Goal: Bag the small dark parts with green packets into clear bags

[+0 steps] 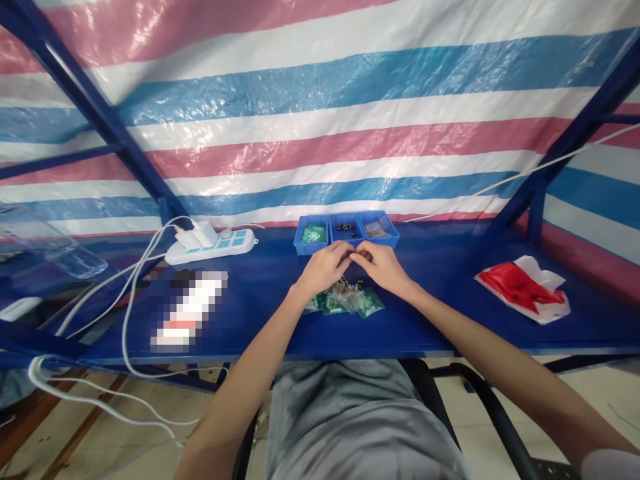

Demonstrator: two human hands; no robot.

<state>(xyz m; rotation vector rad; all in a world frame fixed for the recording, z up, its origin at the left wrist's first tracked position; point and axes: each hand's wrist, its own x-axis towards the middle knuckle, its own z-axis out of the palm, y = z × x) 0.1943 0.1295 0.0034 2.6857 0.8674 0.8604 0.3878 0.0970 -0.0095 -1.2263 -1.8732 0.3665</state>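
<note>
My left hand [327, 265] and my right hand [379, 264] meet fingertip to fingertip just in front of a blue bin with three compartments [310, 249]. Both are closed in a pinch; whatever sits between the fingertips is too small to make out. Under and in front of them lies a pile of small clear and green packets [370, 303] mixed with small metallic parts [345, 288], partly hidden by my left hand. In the bin, the left compartment holds green packets [313, 233], the middle a few small dark parts [345, 227], the right some clear bags [377, 228].
A white power strip [235, 244] with plugged-in adapters and trailing white cables [131, 313] occupies the left side of the blue table [270, 293]. Nearby lies a blurred-out item [193, 310]. A red and white plastic bag [525, 287] rests at right. Blue frame posts flank both sides.
</note>
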